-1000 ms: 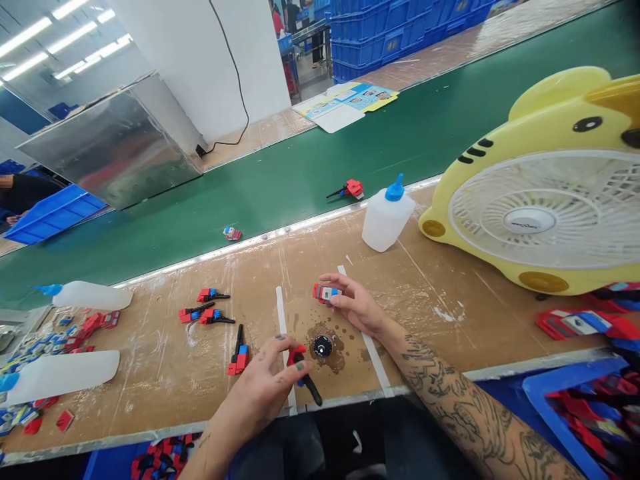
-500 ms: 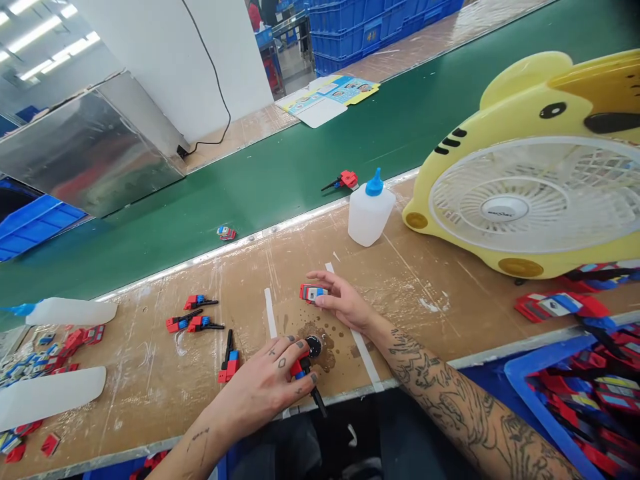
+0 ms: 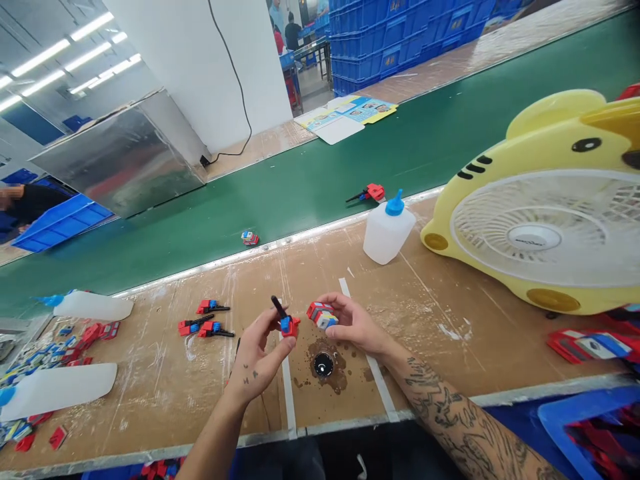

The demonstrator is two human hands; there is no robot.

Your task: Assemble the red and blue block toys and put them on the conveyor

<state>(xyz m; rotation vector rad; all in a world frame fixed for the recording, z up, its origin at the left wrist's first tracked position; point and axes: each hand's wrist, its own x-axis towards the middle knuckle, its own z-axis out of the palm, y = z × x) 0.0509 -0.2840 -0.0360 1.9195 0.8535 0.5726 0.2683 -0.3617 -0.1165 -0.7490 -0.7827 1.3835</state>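
Between the thumb and fingers of my left hand [image 3: 263, 353] is a red and blue toy part with a black rod [image 3: 288, 325], the rod pointing up. My right hand [image 3: 357, 325] grips a small red, white and blue toy vehicle piece [image 3: 321, 315]. The two pieces face each other with a small gap between them. Below them, a small round black cup of liquid [image 3: 323, 365] sits on the brown tabletop [image 3: 420, 333], ringed by wet spots. Several similar rod parts [image 3: 210, 327] lie to the left of my left hand.
A white squeeze bottle [image 3: 389, 230] stands behind my right hand, beside a yellow fan [image 3: 530, 220]. More bottles [image 3: 65, 390] lie at left among loose toy pieces. A green conveyor belt [image 3: 300, 180] runs behind. A blue bin [image 3: 555, 413] stands at lower right.
My left hand has lifted the rod part up from beside the black cup, bringing it near the vehicle piece. My right hand has turned the vehicle piece. The camera view has shifted.
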